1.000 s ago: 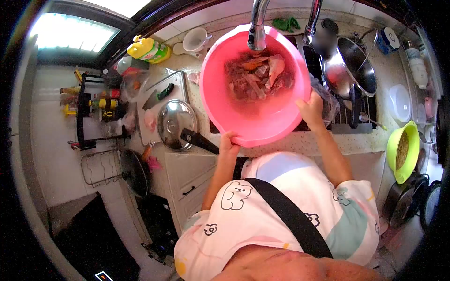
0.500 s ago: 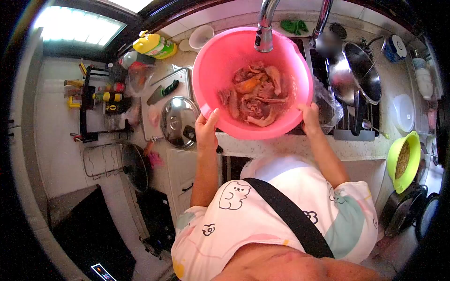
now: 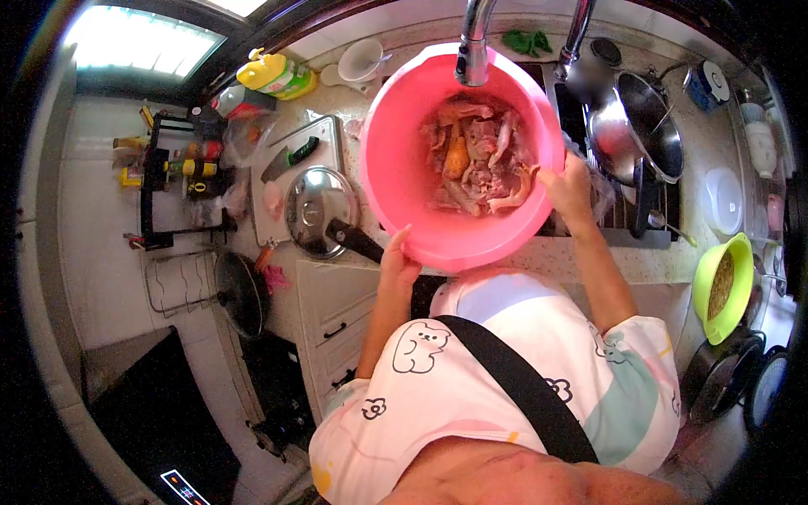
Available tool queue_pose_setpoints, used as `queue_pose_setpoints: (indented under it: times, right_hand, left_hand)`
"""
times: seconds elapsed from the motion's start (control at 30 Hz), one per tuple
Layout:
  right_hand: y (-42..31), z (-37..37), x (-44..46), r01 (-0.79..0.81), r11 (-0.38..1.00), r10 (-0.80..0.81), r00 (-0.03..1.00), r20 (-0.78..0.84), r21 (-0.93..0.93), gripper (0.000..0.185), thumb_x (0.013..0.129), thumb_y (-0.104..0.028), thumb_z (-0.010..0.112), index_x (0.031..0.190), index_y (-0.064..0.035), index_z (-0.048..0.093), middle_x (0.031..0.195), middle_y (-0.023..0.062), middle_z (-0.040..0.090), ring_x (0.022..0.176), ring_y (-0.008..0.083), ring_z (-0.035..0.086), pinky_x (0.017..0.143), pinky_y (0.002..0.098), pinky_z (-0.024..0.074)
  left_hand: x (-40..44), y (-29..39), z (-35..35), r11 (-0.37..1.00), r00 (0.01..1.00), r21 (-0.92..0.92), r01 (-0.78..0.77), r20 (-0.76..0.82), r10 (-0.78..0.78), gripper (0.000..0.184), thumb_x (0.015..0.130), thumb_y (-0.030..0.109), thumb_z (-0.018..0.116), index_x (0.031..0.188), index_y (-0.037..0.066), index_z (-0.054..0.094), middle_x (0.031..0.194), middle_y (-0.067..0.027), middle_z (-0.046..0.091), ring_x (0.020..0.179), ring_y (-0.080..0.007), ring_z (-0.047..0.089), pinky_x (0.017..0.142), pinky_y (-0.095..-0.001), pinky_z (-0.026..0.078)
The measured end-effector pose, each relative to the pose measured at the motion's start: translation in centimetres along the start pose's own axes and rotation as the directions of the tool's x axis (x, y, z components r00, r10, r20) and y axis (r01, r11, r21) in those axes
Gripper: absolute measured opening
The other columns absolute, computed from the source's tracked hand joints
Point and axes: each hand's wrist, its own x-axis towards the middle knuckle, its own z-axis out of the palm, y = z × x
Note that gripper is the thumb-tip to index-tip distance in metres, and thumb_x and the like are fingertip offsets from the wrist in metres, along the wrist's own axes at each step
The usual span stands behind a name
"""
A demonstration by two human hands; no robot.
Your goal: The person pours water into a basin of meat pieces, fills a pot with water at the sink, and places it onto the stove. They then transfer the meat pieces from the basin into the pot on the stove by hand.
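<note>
Both of my hands grip the rim of a large pink basin [image 3: 391,160], which looks tilted. My left hand [image 3: 399,259] is closed on its lower left rim, thumb up on the edge. On the right side, my right hand [image 3: 569,189] holds the rim with its thumb reaching over. Pieces of raw poultry [image 3: 480,160] lie in reddish water inside, bunched toward the basin's right. Above the far rim hangs a chrome faucet [image 3: 472,63]. What lies directly under the basin is hidden.
To the left are a cutting board [image 3: 324,135] with a knife [image 3: 290,160], and a pan lid [image 3: 318,210]. Rightward stand a steel pot [image 3: 644,126] on the stove and a yellow-green bowl [image 3: 724,286]. A yellow bottle [image 3: 278,77] and white bowl [image 3: 360,59] stand behind.
The basin has tilted and shifted slightly right and toward me. Its poultry pieces have slid and turned. My left hand moved right and down with the rim; my right hand moved slightly right.
</note>
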Motion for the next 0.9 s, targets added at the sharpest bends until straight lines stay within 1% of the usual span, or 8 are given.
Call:
queue_pose_setpoints:
  times: [0.03, 0.17, 0.23, 0.37, 0.43, 0.5, 0.6, 0.9]
  right_hand:
    - [-0.2, -0.3, -0.2, 0.066, 0.998, -0.066, 0.998, -0.013, 0.016, 0.032, 0.065, -0.009, 0.059, 0.095, 0.0017, 0.062, 0.083, 0.0081, 0.065, 0.076, 0.0153, 0.06, 0.07, 0.0293, 0.0474]
    - [1.4, -0.9, -0.6, 0.169, 0.969, -0.156, 0.984, -0.082, 0.181, 0.033, 0.067, -0.006, 0.057, 0.098, 0.001, 0.061, 0.086, 0.0076, 0.065, 0.079, 0.0151, 0.06, 0.073, 0.0293, 0.047]
    - [1.7, -1.1, -1.2, 0.094, 0.907, -0.091, 0.996, -0.026, 0.41, 0.036, 0.068, -0.003, 0.055, 0.104, 0.0008, 0.058, 0.091, 0.0064, 0.063, 0.082, 0.0152, 0.059, 0.075, 0.0293, 0.0468]
    - [5.2, 1.8, -1.6, 0.004, 0.802, 0.069, 0.993, -0.1, 0.598, 0.036, 0.068, 0.0, 0.051, 0.103, 0.0013, 0.058, 0.095, 0.0064, 0.063, 0.083, 0.0187, 0.06, 0.079, 0.0313, 0.0474]
    - [5.6, 3.0, -1.8, -0.13, 0.554, 0.209, 0.978, 0.014, 0.822, 0.036, 0.069, -0.002, 0.053, 0.104, 0.001, 0.057, 0.093, 0.0073, 0.062, 0.081, 0.0188, 0.06, 0.077, 0.0308, 0.0478]
    - [5.9, 3.6, -2.1, -0.206, 0.535, 0.228, 0.969, 0.095, 0.819, 0.037, 0.069, -0.002, 0.053, 0.106, 0.0011, 0.056, 0.095, 0.0078, 0.062, 0.082, 0.0179, 0.06, 0.076, 0.0303, 0.0479]
    - [6.5, 4.1, -1.9, -0.325, 0.546, 0.258, 0.942, 0.214, 0.772, 0.036, 0.07, -0.003, 0.054, 0.106, 0.0019, 0.056, 0.094, 0.0087, 0.061, 0.08, 0.017, 0.06, 0.072, 0.0294, 0.0482]
    - [5.3, 1.9, 0.0, -0.431, 0.734, 0.298, 0.899, 0.321, 0.525, 0.026, 0.068, -0.008, 0.06, 0.091, 0.0037, 0.063, 0.078, 0.0073, 0.063, 0.065, 0.015, 0.059, 0.061, 0.0267, 0.0464]
  left_hand:
    - [0.5, -0.6, -0.4, 1.0, 1.0, 0.003, 0.003, 0.005, -0.003, 0.037, 0.079, 0.009, 0.062, 0.113, -0.002, 0.051, 0.107, -0.0108, 0.06, 0.099, -0.0229, 0.058, 0.088, -0.0381, 0.047]
    - [1.7, -1.5, -1.3, 0.989, 0.994, 0.109, -0.099, -0.043, 0.105, 0.038, 0.076, 0.005, 0.062, 0.113, 0.0, 0.052, 0.107, -0.0108, 0.06, 0.099, -0.0234, 0.058, 0.086, -0.0369, 0.047]
    - [1.4, -0.8, -0.5, 0.971, 0.981, 0.173, -0.162, -0.076, 0.178, 0.038, 0.076, 0.003, 0.062, 0.112, 0.001, 0.053, 0.106, -0.0105, 0.06, 0.097, -0.0236, 0.059, 0.084, -0.0361, 0.048]
    - [0.0, 2.4, 1.4, 0.807, 0.855, 0.287, -0.516, 0.117, 0.505, 0.03, 0.076, -0.001, 0.06, 0.106, 0.0, 0.057, 0.099, -0.0094, 0.063, 0.086, -0.02, 0.061, 0.078, -0.0322, 0.049]
    - [-1.2, 4.6, 3.6, 0.752, 0.806, 0.294, -0.589, 0.155, 0.571, 0.027, 0.077, -0.001, 0.06, 0.104, 0.0, 0.059, 0.097, -0.009, 0.064, 0.083, -0.0181, 0.062, 0.076, -0.0308, 0.049]
    - [-3.0, 6.9, 6.9, 0.641, 0.727, 0.344, -0.686, 0.312, 0.611, 0.024, 0.079, 0.001, 0.06, 0.103, -0.001, 0.059, 0.099, -0.0083, 0.064, 0.084, -0.0147, 0.061, 0.075, -0.0282, 0.049]
    - [-4.5, 8.5, 9.6, 0.613, 0.731, 0.401, -0.681, 0.325, 0.599, 0.022, 0.081, 0.004, 0.06, 0.103, -0.001, 0.059, 0.099, -0.0078, 0.064, 0.084, -0.0133, 0.061, 0.075, -0.0257, 0.048]
    - [-2.9, 7.9, 6.1, 0.763, 0.849, 0.374, -0.527, 0.183, 0.496, 0.022, 0.083, 0.004, 0.058, 0.104, -0.003, 0.056, 0.098, -0.0082, 0.063, 0.084, -0.0145, 0.061, 0.075, -0.026, 0.048]
